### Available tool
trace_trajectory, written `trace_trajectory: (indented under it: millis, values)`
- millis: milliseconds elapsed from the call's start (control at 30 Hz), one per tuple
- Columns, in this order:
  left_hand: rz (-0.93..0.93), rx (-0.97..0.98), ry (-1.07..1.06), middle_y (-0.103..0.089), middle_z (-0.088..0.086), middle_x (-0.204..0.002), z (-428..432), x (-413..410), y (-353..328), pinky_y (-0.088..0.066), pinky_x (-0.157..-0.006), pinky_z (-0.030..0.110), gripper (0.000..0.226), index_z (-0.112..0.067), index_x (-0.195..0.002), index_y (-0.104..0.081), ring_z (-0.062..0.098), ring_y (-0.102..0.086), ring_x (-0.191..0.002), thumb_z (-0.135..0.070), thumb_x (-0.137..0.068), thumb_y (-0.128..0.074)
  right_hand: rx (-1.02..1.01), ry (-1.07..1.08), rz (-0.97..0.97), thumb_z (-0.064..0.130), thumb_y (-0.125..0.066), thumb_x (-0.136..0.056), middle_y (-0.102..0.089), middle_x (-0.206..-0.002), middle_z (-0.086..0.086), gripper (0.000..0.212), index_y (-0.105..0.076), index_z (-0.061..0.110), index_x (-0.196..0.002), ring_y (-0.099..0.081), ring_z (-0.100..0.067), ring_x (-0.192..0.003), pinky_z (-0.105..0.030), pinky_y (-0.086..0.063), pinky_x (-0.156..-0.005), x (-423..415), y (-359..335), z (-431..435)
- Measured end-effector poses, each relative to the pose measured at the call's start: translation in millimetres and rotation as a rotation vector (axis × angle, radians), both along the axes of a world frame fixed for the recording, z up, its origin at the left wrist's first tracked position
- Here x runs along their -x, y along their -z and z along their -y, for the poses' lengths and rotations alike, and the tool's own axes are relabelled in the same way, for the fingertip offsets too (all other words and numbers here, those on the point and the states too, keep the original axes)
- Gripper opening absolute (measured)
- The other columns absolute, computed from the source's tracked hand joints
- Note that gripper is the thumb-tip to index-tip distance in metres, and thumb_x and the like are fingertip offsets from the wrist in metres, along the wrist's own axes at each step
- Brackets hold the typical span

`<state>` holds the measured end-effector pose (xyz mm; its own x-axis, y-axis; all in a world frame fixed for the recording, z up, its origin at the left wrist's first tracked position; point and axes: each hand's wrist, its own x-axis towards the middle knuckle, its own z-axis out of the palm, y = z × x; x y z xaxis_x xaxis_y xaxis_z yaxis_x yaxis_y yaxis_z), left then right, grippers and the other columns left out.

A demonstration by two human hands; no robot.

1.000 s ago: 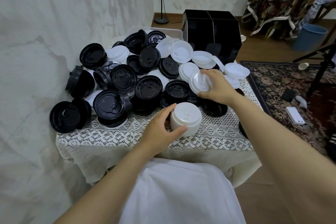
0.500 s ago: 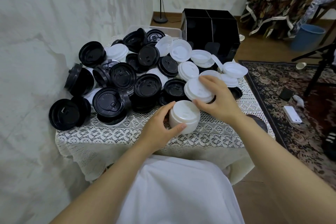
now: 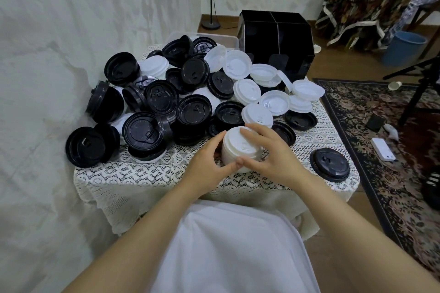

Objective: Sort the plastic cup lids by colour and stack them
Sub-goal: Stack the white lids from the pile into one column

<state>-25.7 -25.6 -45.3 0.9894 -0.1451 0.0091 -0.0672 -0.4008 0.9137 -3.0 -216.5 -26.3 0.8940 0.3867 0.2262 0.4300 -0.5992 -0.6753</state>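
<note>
A stack of white lids (image 3: 234, 150) stands near the front of the lace-covered table (image 3: 147, 173). My left hand (image 3: 204, 165) curls round its left side. My right hand (image 3: 269, 154) holds the top white lid, fingers over it and thumb at the front; both thumbs meet there. Behind lies a heap of black lids (image 3: 152, 102) on the left and loose white lids (image 3: 259, 85) on the right. A single black lid (image 3: 329, 164) lies at the table's right front corner.
A black divided organiser box (image 3: 276, 43) stands at the table's back right, a clear tray (image 3: 221, 39) beside it. To the left is a white wall. On the right, a patterned rug (image 3: 390, 173) holds a white phone (image 3: 383, 149); a blue bin (image 3: 402, 49) stands farther back.
My right hand carried a white lid from the heap toward me and set it on the white stack. The left hand stayed on the stack.
</note>
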Motion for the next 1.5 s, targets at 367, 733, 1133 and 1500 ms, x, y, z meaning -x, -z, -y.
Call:
trace_trajectory:
  millis: [367, 733, 1133, 1500]
  values:
    - [-0.037, 0.136, 0.021, -0.049, -0.014, -0.140, 0.7, -3.3, 4.5, -0.042, -0.107, 0.042, 0.075, -0.040, -0.141, -0.039, 0.007, -0.048, -0.128, -0.056, -0.072, -0.065, -0.005, 0.004, -0.090, 0.053, -0.071, -0.069, -0.037, -0.141, 0.019, 0.078, -0.051, 0.024, -0.139, -0.030, -0.006, -0.138, -0.027, -0.026, -0.115, 2.4, -1.2, -1.2]
    - [-0.043, 0.130, 0.017, -0.050, -0.015, -0.138, 0.3, -4.8, 3.4, -0.045, -0.105, 0.037, 0.071, -0.044, -0.137, -0.040, 0.005, -0.051, -0.122, -0.052, -0.072, -0.067, -0.106, 0.224, -0.068, 0.022, -0.070, -0.089, -0.039, -0.145, 0.006, 0.067, -0.037, 0.019, -0.147, -0.034, -0.007, -0.132, -0.024, -0.027, -0.106, -44.8, -7.3, 21.1]
    - [-0.022, 0.112, 0.017, -0.050, -0.017, -0.138, -2.5, -6.8, 5.7, -0.046, -0.103, 0.040, 0.070, -0.052, -0.133, -0.040, 0.005, -0.053, -0.121, -0.060, -0.069, -0.065, 0.039, 0.101, -0.151, 0.028, -0.076, -0.083, -0.041, -0.142, 0.000, 0.072, -0.041, 0.023, -0.145, -0.034, -0.014, -0.135, -0.028, -0.025, -0.110, -66.5, -2.1, 26.8]
    - [-0.021, 0.120, 0.006, -0.051, -0.020, -0.136, -0.7, -6.1, 5.0, -0.047, -0.102, 0.039, 0.062, -0.064, -0.122, -0.039, 0.003, -0.054, -0.118, -0.059, -0.067, -0.066, -0.001, 0.105, -0.140, 0.031, -0.075, -0.084, -0.047, -0.142, 0.004, 0.063, -0.049, 0.020, -0.141, -0.040, -0.003, -0.128, -0.019, -0.027, -0.103, -69.4, -5.5, 19.9]
